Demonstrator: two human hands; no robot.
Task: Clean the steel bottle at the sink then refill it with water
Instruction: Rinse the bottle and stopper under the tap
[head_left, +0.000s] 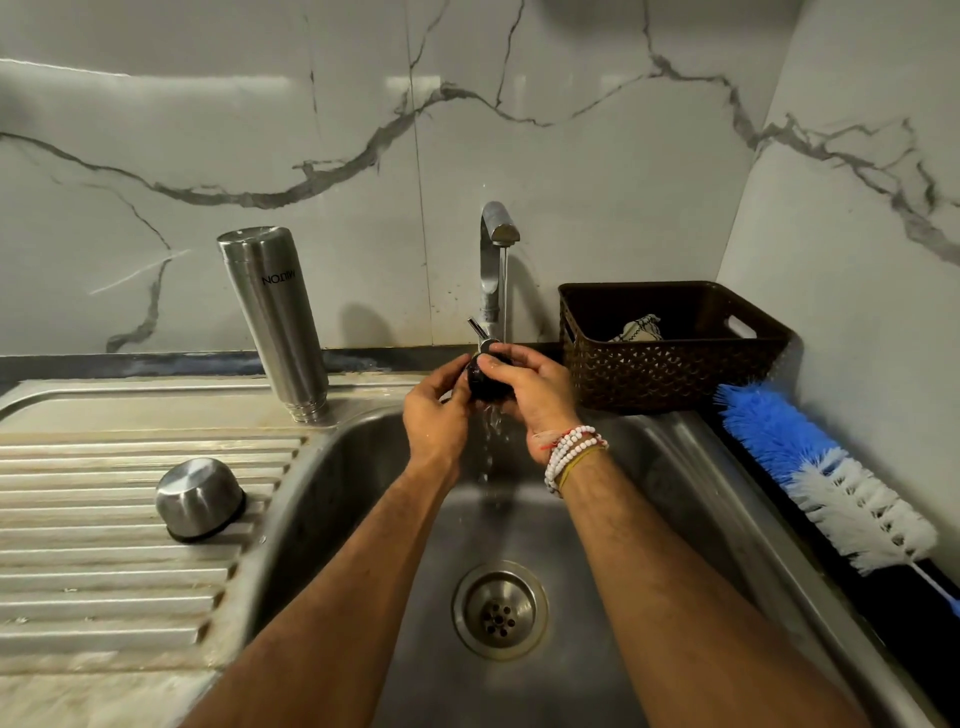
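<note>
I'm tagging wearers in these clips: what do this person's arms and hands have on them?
Both forearms are bare, with no sleeves or gloves in view. The right hand has at its wrist several strands of white beads, a red thread and a yellow band. The left hand and its wrist wear nothing.

Dim indoor light; pale glare patches on the marble wall (415, 83) (edges bow, wide-angle); soft shadows, sharp centre.

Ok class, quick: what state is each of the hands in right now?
Left hand: curled round the dark cap, under the tap.
Right hand: gripping the same cap.
</note>
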